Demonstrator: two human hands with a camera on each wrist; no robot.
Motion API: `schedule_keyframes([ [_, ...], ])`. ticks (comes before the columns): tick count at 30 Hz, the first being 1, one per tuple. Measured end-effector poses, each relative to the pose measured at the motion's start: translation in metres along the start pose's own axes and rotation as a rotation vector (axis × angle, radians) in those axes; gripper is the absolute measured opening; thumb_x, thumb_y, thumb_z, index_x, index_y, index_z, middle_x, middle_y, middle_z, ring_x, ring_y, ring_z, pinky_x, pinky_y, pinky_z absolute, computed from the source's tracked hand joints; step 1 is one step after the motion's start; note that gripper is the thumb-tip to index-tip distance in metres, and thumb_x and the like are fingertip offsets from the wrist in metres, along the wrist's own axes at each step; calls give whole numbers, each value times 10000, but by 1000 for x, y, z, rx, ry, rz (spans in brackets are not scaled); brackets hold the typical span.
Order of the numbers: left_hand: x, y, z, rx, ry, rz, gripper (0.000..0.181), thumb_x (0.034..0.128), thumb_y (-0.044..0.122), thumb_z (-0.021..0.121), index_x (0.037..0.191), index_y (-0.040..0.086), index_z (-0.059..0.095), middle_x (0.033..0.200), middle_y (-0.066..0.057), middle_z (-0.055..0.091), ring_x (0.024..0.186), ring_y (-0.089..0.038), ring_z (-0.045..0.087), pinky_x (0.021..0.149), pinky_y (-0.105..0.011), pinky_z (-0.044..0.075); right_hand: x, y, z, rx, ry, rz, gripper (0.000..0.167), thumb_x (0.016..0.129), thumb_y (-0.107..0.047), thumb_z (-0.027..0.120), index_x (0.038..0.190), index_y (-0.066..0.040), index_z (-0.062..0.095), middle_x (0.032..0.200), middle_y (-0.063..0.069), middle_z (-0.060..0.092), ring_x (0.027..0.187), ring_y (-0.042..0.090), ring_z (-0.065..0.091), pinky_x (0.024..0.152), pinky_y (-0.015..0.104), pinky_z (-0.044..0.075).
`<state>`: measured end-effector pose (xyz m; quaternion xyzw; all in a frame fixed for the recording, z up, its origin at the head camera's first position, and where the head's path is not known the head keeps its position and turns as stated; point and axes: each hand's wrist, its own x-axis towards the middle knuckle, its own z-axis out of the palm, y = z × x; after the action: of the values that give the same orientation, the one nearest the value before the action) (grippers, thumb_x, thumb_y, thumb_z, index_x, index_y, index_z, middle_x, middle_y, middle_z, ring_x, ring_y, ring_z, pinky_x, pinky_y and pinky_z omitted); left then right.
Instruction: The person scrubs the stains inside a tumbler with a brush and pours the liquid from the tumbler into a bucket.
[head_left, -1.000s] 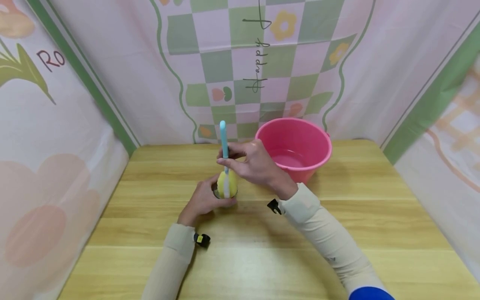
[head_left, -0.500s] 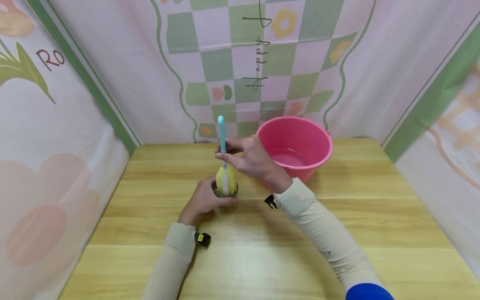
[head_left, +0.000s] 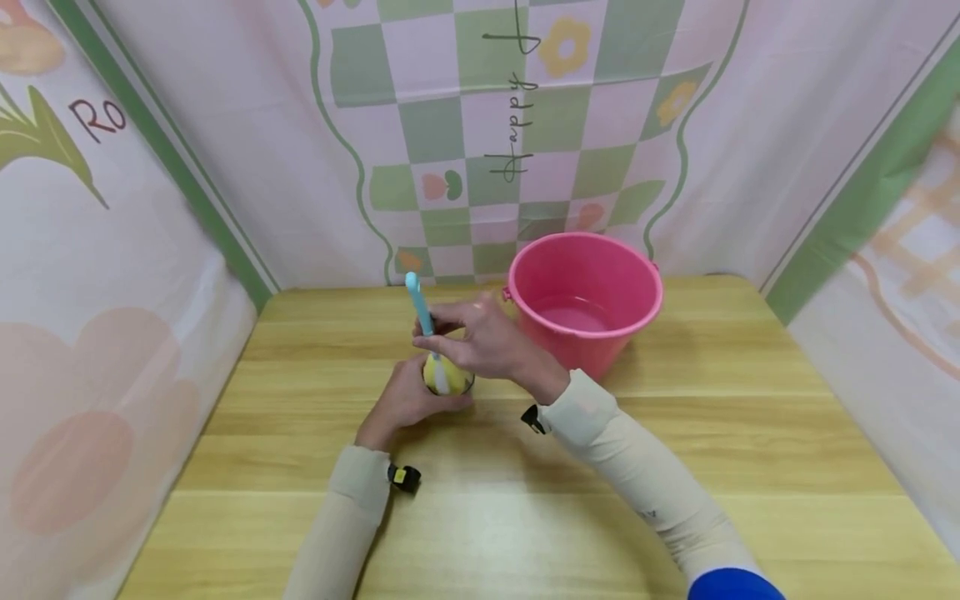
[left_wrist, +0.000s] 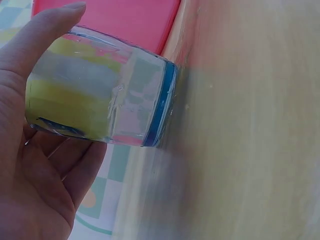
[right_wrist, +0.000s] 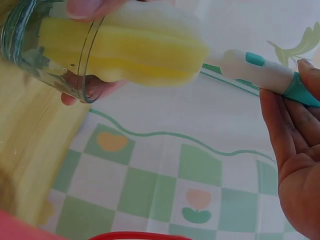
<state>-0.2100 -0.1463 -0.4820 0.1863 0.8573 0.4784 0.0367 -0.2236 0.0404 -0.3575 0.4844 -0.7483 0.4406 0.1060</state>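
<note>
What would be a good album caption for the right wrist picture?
Right-hand fingers hold a brush handle, its yellow sponge head partly inside a clear glass.

At the back of the counter (head_left: 495, 525), the bucket (head_left: 588, 350) stands to the right of the glass (left_wrist: 140, 95) in my left hand (head_left: 412, 396). The sponge brush (right_wrist: 155, 55) sits partly inside the glass, its handle (head_left: 419, 304) in my right hand (head_left: 487, 337). Cloth (head_left: 431, 133) hangs behind.

The cream left sleeve (head_left: 330, 533) and right sleeve (head_left: 675, 487) have broad cuffs (head_left: 581, 410) and black wrist fittings (head_left: 532, 419), the left fitting (head_left: 408, 480) marked with a yellow square (head_left: 401, 476), the right sleeve with small dark lettering (head_left: 649, 515) and, nearer the shoulder, blue cloth (head_left: 731, 586).
</note>
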Motion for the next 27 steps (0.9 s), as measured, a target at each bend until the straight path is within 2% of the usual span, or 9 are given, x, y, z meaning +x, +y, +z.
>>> schedule_keyframes([
  [3,0,-1,0,14,1,5,607,777,408,954,1289,290,651,1028,30,701,958,-189,621,836,-396,519,-2,-3,-1,-11,-8,-13,65,954,-112,793,956,-53,768,902,32,815,862,104,799,802,215,617],
  [9,2,-4,0,24,9,6,690,761,424,960,1371,369,642,1160,67,725,1086,-183,643,957,-447,514,-7,-7,-12,-52,16,-27,53,940,-88,801,969,-52,774,913,42,816,857,110,796,793,208,615],
  [14,2,-4,0,-4,6,-13,688,750,459,958,1354,332,654,1191,79,738,1138,-175,661,1032,-485,516,-8,-5,-21,-37,54,-8,54,945,-99,799,962,-54,774,904,44,815,853,112,796,802,235,625],
  [20,1,-4,0,-23,8,-20,646,731,479,967,1269,272,676,1146,79,742,1136,-161,666,1041,-482,523,-2,0,-26,-21,110,-17,51,934,-79,806,962,-44,782,897,50,810,839,131,794,811,266,634],
  [27,1,-3,1,-12,14,-33,577,732,493,963,1173,256,674,1030,61,733,1013,-171,660,956,-441,520,7,7,-24,10,100,-3,84,941,-89,801,994,-24,798,927,79,821,857,158,803,827,281,635],
])
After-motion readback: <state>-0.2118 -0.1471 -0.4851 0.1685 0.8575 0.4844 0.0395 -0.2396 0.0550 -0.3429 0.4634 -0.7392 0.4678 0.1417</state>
